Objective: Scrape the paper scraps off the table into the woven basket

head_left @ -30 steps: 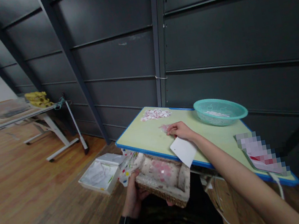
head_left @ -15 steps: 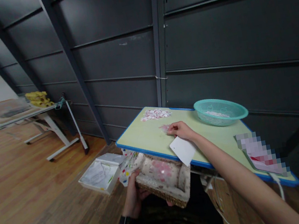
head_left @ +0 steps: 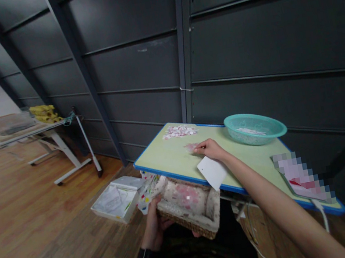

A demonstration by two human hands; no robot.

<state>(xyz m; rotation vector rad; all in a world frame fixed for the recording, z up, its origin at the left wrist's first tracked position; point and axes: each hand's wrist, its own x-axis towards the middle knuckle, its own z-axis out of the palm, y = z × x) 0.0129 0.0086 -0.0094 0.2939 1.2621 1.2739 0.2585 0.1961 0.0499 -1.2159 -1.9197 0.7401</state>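
Note:
My left hand [head_left: 157,220] grips the near left side of a small woven basket [head_left: 189,224] with a pale, stained lining. Pink patches [head_left: 186,195] show in its bottom. The basket is tilted just under the table's front edge. Above the table [head_left: 159,151], my right hand [head_left: 209,149] is closed in a pinch beside a small patch of pinkish bits [head_left: 191,147]; what its fingertips hold is too small to tell. A white card [head_left: 213,173] with rounded corners sits below that wrist, overlapping the table edge; whether the hand holds it cannot be told.
A heap of white and pink pieces [head_left: 179,131] lies at the table's back left. A green plastic basin [head_left: 256,130] with pale pieces stands back right, near a blurred-out flat device [head_left: 301,179]. An open white box [head_left: 115,203] is at left below; a dark panelled wall [head_left: 135,69] rises behind.
My right hand and the white card have shifted very slightly to the right. My left hand and the basket have stayed in place.

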